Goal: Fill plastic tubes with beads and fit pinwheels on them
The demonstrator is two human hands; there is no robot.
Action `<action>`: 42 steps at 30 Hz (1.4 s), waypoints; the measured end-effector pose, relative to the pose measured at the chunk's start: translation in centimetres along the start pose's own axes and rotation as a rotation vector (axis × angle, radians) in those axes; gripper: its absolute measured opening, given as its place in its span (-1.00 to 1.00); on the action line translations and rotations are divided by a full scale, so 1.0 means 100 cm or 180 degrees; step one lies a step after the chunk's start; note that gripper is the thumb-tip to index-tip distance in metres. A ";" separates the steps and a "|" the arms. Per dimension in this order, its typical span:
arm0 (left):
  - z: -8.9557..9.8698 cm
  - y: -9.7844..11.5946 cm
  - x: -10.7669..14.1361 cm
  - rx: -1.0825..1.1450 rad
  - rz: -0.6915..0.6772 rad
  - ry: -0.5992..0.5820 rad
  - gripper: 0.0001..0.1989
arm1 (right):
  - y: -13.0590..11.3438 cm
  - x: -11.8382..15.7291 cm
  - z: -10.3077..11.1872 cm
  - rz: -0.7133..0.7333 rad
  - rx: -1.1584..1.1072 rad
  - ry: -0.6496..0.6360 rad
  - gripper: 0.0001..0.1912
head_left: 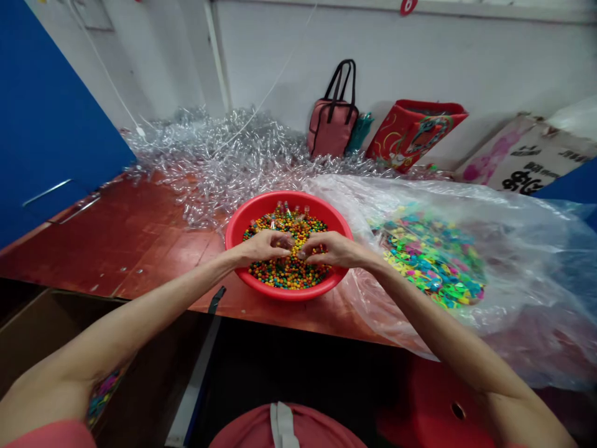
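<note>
A red plastic basin point(289, 295) holds many small round beads or candies point(289, 274) in yellow, orange, green and red. Several small clear tubes point(280, 210) stand among them toward the far side of the basin. My left hand point(263, 245) reaches over the balls from the left, its fingers curled inward. Opposite it, my right hand point(336, 249) is curled the same way, low over the balls. The two hands face each other with a small gap between. Whatever is in the fingers is too small and blurred to name.
A heap of clear plastic tubes point(247, 143) covers the back of the red-brown table point(93, 242). On the right lies a clear plastic sheet or bag point(517, 249) with colourful plastic pieces point(429, 255). A pink bag point(332, 127), red gift bag point(410, 134) and carton point(527, 155) stand along the wall.
</note>
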State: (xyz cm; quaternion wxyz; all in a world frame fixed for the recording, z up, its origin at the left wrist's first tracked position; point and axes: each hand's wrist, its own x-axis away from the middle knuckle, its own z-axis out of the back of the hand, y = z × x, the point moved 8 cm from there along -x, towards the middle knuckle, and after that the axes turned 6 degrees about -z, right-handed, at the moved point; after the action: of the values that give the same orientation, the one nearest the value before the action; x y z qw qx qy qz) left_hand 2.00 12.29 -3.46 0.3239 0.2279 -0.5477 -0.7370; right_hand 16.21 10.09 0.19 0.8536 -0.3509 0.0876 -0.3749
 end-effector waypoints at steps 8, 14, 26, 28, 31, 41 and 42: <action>0.034 0.000 0.034 0.0598 0.0037 0.0822 -0.67 | -0.037 -0.045 -0.077 0.0474 0.1080 -0.0681 -0.76; 0.040 -0.001 0.034 0.0731 -0.0350 0.1160 -0.67 | -0.021 -0.032 -0.038 0.0156 -0.0860 -0.0506 -0.87; 0.039 0.008 0.035 0.0668 -0.0385 0.1208 -0.71 | 0.006 -0.003 -0.003 -0.0263 -0.2280 0.0214 -0.65; 0.039 0.009 0.036 0.0678 -0.0382 0.1167 -0.71 | 0.011 -0.008 0.006 -0.0174 -0.1946 0.0433 -0.67; 0.038 0.010 0.038 0.0729 -0.0337 0.1111 -0.68 | 0.021 -0.018 0.021 -0.0031 -0.0902 0.0934 -0.80; 0.036 0.005 0.037 0.1070 -0.0052 0.1076 -0.61 | 0.017 -0.014 0.028 0.0116 0.0489 0.1704 -0.84; 0.035 0.004 0.036 0.1139 0.0029 0.1021 -0.58 | 0.010 -0.009 0.029 0.0178 0.0353 0.1777 -0.88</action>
State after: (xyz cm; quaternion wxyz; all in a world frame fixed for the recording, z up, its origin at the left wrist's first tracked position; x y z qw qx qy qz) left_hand -2.81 11.85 -2.03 0.3644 0.3934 -0.6122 -0.5811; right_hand 17.37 12.70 1.58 0.8243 -0.1843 0.3083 -0.4376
